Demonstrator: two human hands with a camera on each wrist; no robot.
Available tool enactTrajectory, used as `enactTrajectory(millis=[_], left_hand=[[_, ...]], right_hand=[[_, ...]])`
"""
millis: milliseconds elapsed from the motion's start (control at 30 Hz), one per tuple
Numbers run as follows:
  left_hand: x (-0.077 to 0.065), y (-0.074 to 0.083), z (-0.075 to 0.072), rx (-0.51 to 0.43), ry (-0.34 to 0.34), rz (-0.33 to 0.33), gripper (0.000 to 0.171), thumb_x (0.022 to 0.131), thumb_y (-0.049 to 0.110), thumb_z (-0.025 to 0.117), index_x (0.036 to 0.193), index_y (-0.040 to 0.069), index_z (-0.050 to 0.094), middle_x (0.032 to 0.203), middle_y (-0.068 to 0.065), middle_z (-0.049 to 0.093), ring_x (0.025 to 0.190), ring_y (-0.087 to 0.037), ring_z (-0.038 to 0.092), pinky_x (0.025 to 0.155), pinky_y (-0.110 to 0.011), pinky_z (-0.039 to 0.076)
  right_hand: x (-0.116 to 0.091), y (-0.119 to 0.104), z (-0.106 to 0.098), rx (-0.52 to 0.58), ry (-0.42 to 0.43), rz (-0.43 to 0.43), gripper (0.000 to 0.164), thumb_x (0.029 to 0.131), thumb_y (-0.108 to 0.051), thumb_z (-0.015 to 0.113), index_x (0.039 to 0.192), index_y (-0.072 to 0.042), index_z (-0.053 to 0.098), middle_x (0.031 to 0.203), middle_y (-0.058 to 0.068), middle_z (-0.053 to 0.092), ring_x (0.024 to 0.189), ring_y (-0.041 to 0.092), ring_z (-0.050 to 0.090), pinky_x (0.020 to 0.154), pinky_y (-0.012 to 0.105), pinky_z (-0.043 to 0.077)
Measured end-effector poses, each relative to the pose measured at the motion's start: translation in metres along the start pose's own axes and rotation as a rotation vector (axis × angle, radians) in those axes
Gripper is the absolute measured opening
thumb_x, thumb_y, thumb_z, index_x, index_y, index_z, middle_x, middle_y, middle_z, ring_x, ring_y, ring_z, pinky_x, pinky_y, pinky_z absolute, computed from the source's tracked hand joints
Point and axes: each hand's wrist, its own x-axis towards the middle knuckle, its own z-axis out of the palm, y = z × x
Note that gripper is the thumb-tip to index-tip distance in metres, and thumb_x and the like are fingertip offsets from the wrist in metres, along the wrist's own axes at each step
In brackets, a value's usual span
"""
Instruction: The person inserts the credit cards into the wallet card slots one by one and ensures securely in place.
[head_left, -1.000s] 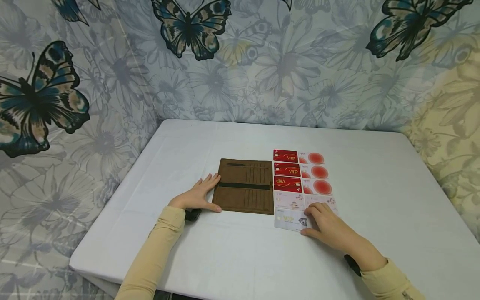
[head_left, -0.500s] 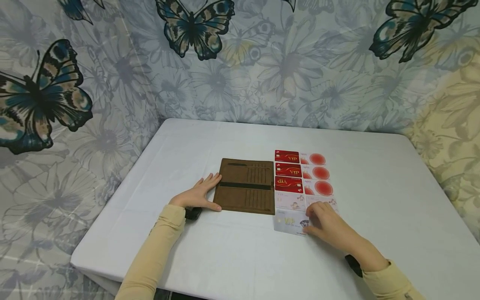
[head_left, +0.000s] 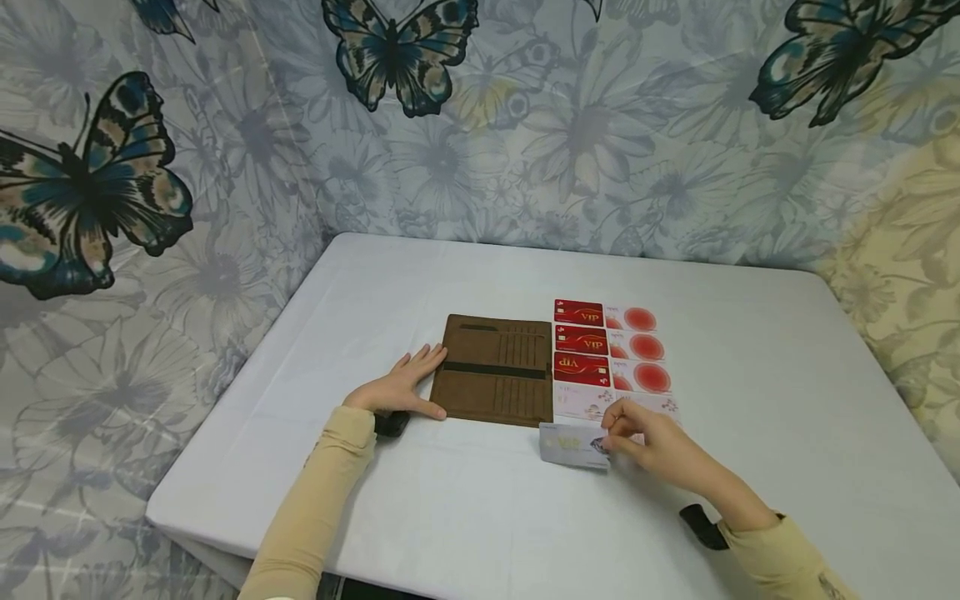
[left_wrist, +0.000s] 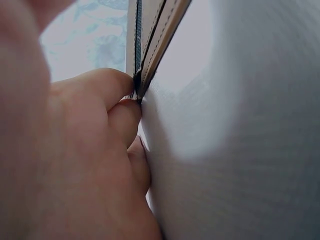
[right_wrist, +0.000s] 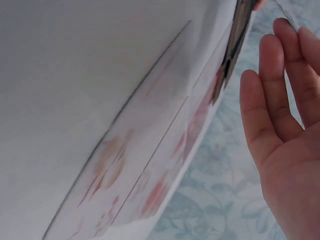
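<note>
A brown wallet (head_left: pixel 492 392) lies spread flat on the table, its card slots facing up and a dark band across its middle. My left hand (head_left: pixel 401 388) rests at its left edge with fingers and thumb spread; in the left wrist view the fingertips touch the wallet's edge (left_wrist: pixel 159 45). My right hand (head_left: pixel 651 437) pinches a silver VIP card (head_left: pixel 570 446) by its right end, the card tilted above the table just below the wallet's lower right corner. In the right wrist view that card is mostly out of sight behind the fingers (right_wrist: pixel 272 60).
Right of the wallet, cards lie in two columns: red VIP cards (head_left: pixel 581 341), white cards with red circles (head_left: pixel 647 347) and pale cards (head_left: pixel 579 400) at the near end. Everything sits on a white-covered table (head_left: pixel 465 508). Butterfly-print cloth (head_left: pixel 450 167) hangs behind.
The silver card slid slightly toward me, away from the pale cards, and has been lifted by my right hand. My left hand stays at the wallet's edge. The head view shifted slightly.
</note>
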Motion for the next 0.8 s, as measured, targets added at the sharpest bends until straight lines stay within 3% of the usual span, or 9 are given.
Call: enactTrajectory(millis=[133, 233, 367, 533, 800], left_hand=[[0.001, -0.001, 0.000, 0.001, 0.012, 0.011, 0.110, 0.074, 0.047, 0.075, 0.150, 0.008, 0.004, 0.154, -0.007, -0.003, 0.139, -0.022, -0.008, 0.109, -0.042, -0.009], [0.001, -0.001, 0.001, -0.002, 0.019, 0.019, 0.110, 0.074, 0.047, 0.075, 0.149, 0.007, 0.005, 0.154, -0.008, -0.002, 0.139, -0.023, -0.008, 0.109, -0.043, -0.009], [-0.001, 0.000, 0.002, -0.005, 0.027, 0.014, 0.110, 0.074, 0.045, 0.075, 0.149, 0.006, 0.006, 0.154, -0.008, -0.001, 0.139, -0.024, -0.007, 0.109, -0.043, -0.008], [-0.001, -0.002, 0.003, -0.004, 0.034, -0.001, 0.110, 0.073, 0.046, 0.075, 0.150, 0.007, 0.006, 0.154, -0.007, 0.000, 0.139, -0.021, -0.006, 0.109, -0.042, -0.008], [0.001, -0.002, 0.002, 0.008, 0.029, 0.000, 0.111, 0.073, 0.049, 0.074, 0.150, 0.008, 0.006, 0.154, -0.006, -0.001, 0.139, -0.022, -0.006, 0.109, -0.043, -0.008]], right_hand=[[0.010, -0.004, 0.000, 0.095, 0.020, 0.029, 0.020, 0.085, -0.007, 0.067, 0.097, -0.005, 0.051, 0.079, -0.004, 0.065, 0.074, 0.018, 0.061, 0.061, 0.025, 0.046], [0.019, -0.003, 0.001, 0.166, 0.045, 0.113, 0.022, 0.086, -0.007, 0.066, 0.099, 0.000, 0.050, 0.079, 0.003, 0.064, 0.075, 0.022, 0.060, 0.066, 0.024, 0.046], [0.034, 0.002, 0.006, 0.239, 0.090, 0.220, 0.026, 0.085, -0.009, 0.067, 0.099, 0.003, 0.050, 0.077, 0.008, 0.062, 0.074, 0.019, 0.058, 0.067, 0.022, 0.046], [0.052, 0.000, 0.013, 0.311, 0.113, 0.292, 0.027, 0.086, -0.010, 0.067, 0.100, 0.004, 0.049, 0.078, 0.008, 0.062, 0.075, 0.016, 0.056, 0.067, 0.022, 0.048], [0.078, -0.003, 0.023, 0.320, 0.133, 0.400, 0.025, 0.085, -0.010, 0.067, 0.099, 0.002, 0.050, 0.079, 0.006, 0.064, 0.073, 0.016, 0.058, 0.063, 0.026, 0.049]])
